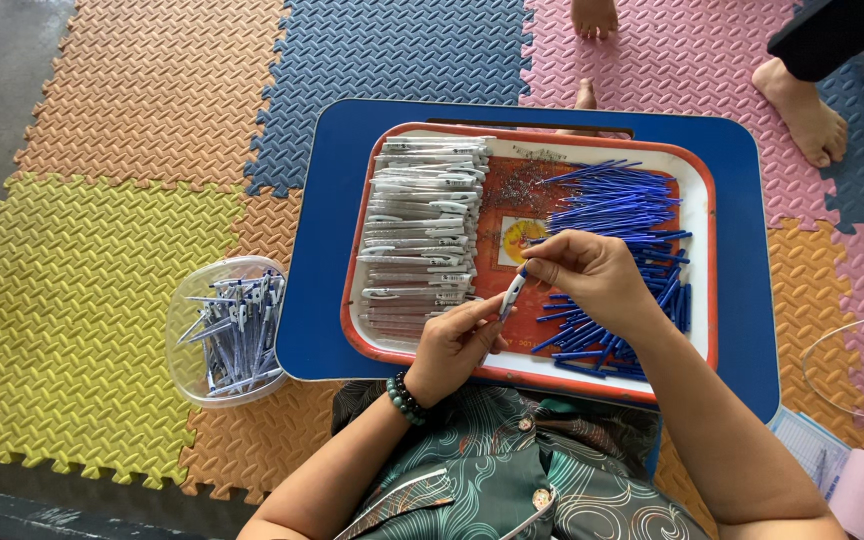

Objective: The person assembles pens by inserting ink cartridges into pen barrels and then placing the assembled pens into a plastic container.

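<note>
Pinching a white pen barrel [512,296] over the tray [697,180], the left hand [457,345] closes its fingers on the barrel's lower end, while the right hand [587,272] closes thumb and fingers on a blue refill [524,268] at the barrel's top end — the two parts meet just above the tray's near half. Blue refills [617,215] lie in a loose heap on the tray's right side, partly under the right hand. White barrels [422,225] are stacked in a neat row on the tray's left side. The tray sits on a blue table [317,250]. Left of the tray, off the table, a clear tub [227,325] holds more pens on the foam mat [102,260]. Beyond the tray's far edge, another person's bare feet [802,105] rest on the mat. A beaded bracelet [405,398] circles the left wrist.
</note>
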